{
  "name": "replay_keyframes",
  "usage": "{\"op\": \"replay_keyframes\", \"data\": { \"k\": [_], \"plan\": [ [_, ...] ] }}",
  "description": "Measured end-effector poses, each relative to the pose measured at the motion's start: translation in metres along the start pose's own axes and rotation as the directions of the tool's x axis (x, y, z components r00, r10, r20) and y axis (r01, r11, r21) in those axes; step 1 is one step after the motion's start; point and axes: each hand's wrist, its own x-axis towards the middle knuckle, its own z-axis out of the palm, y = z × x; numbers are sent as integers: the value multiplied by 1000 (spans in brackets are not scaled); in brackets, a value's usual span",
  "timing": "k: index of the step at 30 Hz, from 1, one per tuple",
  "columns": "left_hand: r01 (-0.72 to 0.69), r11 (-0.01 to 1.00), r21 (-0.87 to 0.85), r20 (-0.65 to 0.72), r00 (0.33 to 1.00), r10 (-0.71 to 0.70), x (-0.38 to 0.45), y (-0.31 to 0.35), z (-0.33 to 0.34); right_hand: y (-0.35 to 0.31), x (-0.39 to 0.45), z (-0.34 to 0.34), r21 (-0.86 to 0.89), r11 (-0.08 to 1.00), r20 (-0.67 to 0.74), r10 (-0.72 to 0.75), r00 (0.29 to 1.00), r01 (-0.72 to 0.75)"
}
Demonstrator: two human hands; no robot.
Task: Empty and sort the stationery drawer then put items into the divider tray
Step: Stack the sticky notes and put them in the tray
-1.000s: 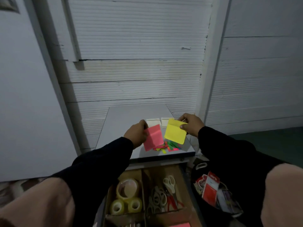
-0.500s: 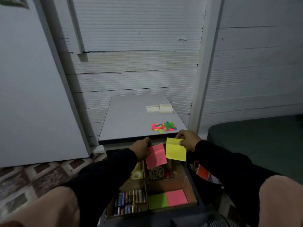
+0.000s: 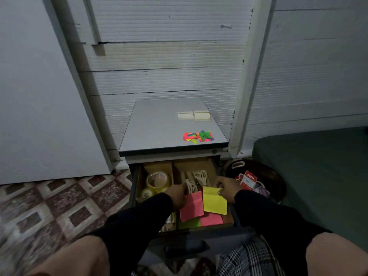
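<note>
Pink creased note (image 3: 191, 208) pinched in left hand (image 3: 177, 194), yellow folded note (image 3: 214, 200) in right hand (image 3: 227, 187), seemingly over drawer (image 3: 237, 216).

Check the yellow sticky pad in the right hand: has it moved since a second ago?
Yes. The yellow sticky pad has come toward the person, from above the cabinet top near the coloured strips to over the open drawer.

Left hand (image 3: 178, 193) fingertips are hidden behind the pink note (image 3: 191, 208). Rear of the drawer (image 3: 133, 182) is covered by the cabinet top (image 3: 159, 124). Front compartments are largely blocked by sleeves and notes; small cylindrical items (image 3: 170, 221) there can't be identified. Text on the red-white packet (image 3: 248, 179) is too small to be read. Scissors (image 3: 200, 176) are partly covered by the right hand (image 3: 227, 188).
</note>
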Motion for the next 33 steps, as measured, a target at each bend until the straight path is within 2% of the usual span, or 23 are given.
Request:
{"op": "replay_keyframes", "data": {
  "k": [6, 14, 21, 28, 33],
  "plan": [
    [-51, 968, 244, 76, 997, 34, -5, 6, 16, 8, -5, 18, -41, 999, 41, -30, 999, 31],
    [-41, 884, 466, 3, 999, 45, -4, 1, 29, 10, -5, 34, -271, 956, 130, -76, 989, 110],
    [-70, 852, 520, 8, 997, 77, -2, 2, 35, 11, -2, 43, -404, 898, 179, -109, 978, 173],
    [-113, 807, 579, 50, 993, 103, 1, -6, 41, 3, -10, 42, -624, 724, 175, -236, 956, 293],
    [-210, 788, 579, 142, 977, 157, -3, -9, 36, 7, -7, 44, -617, 718, 218, -237, 947, 322]
  ]
}}
